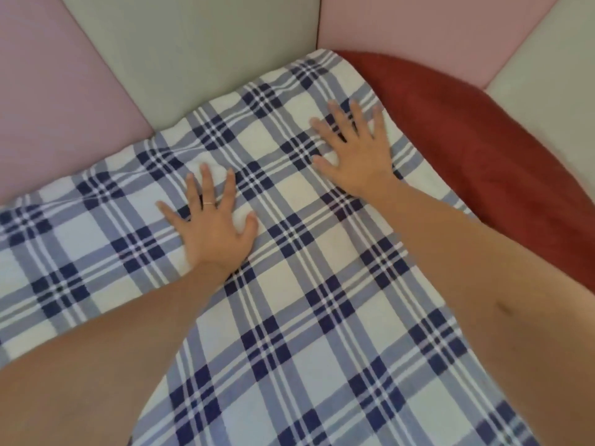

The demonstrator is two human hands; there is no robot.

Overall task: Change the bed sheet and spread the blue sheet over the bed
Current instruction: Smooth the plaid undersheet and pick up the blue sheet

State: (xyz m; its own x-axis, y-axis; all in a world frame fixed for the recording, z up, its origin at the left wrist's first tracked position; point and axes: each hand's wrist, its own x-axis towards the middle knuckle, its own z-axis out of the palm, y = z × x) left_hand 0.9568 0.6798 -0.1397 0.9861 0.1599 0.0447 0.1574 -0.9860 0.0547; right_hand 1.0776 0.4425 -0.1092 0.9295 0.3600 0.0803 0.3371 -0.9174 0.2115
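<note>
- A person leans over a bed corner with both bare arms stretched forward, palms down on the blue sheet, a white cloth crossed by pale and navy blue check bands.
- The left hand lies flat on the sheet near the middle of the view. Its fingers are straight and fanned apart and the thumb is angled out to the right. A thin ring shows on one finger.
- The right hand rests further up, close to the sheet's right-hand edge. Its fingers are also straight and widely spread, pressing on the cloth and gripping nothing.
- The sheet covers most of the visible surface. Its far corner reaches up into the angle where the padded walls meet, and its upper left edge lies against the wall panels. Shallow creases run through the cloth just above the left hand.
- Along the sheet's right edge a dark red cover is exposed, curving from the corner down towards the right arm. Whether it is a mattress cover or another sheet cannot be told.
- Padded wall panels enclose the corner: a pink panel at far left, a pale grey-green panel beside it, a second pink section past the corner seam, and an off-white panel at far right.
</note>
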